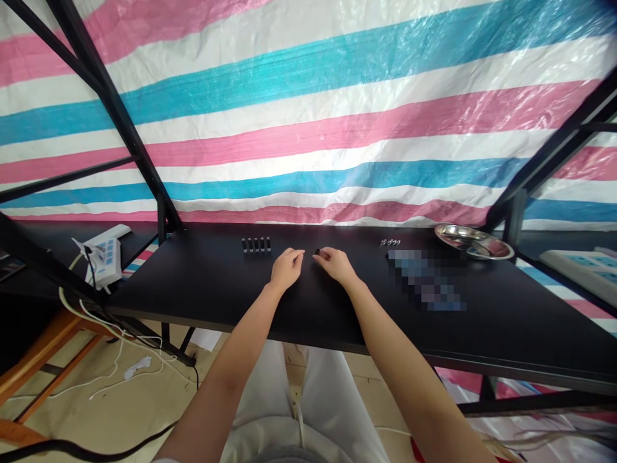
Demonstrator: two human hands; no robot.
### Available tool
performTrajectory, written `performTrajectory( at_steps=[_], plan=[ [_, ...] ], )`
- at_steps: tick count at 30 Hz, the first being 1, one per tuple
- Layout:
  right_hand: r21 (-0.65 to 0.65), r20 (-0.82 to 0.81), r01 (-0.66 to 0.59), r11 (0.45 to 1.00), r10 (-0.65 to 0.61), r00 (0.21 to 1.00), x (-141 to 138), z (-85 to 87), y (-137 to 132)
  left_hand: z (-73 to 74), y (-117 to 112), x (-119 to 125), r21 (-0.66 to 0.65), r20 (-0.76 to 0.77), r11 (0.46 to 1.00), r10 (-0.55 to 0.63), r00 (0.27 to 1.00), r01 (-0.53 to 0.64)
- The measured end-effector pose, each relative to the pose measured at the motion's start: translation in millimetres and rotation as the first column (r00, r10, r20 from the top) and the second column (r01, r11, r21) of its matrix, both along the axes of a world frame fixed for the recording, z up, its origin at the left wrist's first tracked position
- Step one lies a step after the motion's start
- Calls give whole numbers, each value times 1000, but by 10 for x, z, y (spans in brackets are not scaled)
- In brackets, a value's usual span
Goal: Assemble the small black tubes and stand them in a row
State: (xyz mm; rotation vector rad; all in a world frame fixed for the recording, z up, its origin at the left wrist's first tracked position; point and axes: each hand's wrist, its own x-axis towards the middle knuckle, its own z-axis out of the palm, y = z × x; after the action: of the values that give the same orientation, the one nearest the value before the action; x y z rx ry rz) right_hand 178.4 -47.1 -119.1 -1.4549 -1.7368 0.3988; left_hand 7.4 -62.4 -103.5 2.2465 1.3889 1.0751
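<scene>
Both my hands rest on a black table [216,289] near its middle. My right hand [335,263] is curled, pinching a small black cylindrical part [317,251] at its fingertips. A few centimetres to its left, my left hand [286,267] lies with its fingers loosely curled and close together; whether it holds anything I cannot make out. A row of several small black cylinders [256,245] stands upright behind and left of my left hand. A few small silver screws [390,243] lie to the right, beyond my right hand.
A shallow metal dish [472,241] sits at the back right of the table. A white power strip [103,254] with cables hangs at the left end, another [578,267] lies at far right. Black frame struts rise on both sides before a striped tarpaulin.
</scene>
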Motion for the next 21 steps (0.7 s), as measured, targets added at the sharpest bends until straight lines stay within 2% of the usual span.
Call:
performTrajectory(
  at_steps=[3,6,13,21],
  plan=[
    [3,63,170,985,-170,983,142,-17,218,2,-11,1,-3,-63,999,54,997,-54],
    [-20,154,279,960,-272,950,258,8,443,-18,-2,-3,-7,-109,997,82,991,-83],
    [-146,266,391,909,-345,900,377,72,790,-39,11,-1,-21,-167,993,115,979,-120],
    [-245,346,389,888,-295,891,440,16,967,-33,4,38,-39,-225,996,68,972,-79]
  ],
)
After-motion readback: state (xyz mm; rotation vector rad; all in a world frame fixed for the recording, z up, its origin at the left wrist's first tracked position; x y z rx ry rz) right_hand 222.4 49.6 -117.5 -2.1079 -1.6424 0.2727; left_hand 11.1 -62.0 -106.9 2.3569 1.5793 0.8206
